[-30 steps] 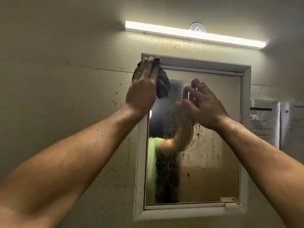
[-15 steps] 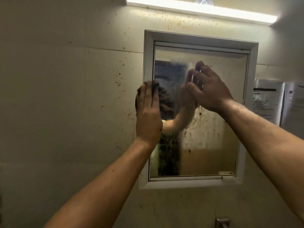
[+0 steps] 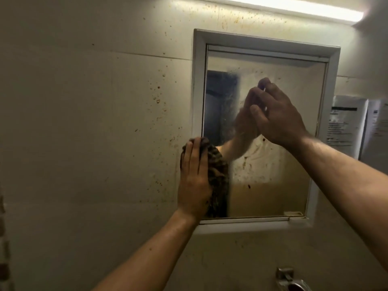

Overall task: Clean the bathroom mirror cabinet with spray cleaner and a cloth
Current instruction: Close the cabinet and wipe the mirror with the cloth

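Wall (image 3: 84, 122), beige w/ brown spots, fills left of frame; light strip (image 3: 294, 7) at top right. Mirror cabinet (image 3: 198, 80) is centre-right, its glass hazy. Left hand (image 3: 194, 179), fingers straight, presses dark cloth (image 3: 218, 175) on glass at lower left edge. Right hand (image 3: 277, 114), fingers relaxed and empty, touches glass at upper middle.

Dim, yellowish view; strip light (image 3: 283, 6) glares overhead, edges soft and warped.
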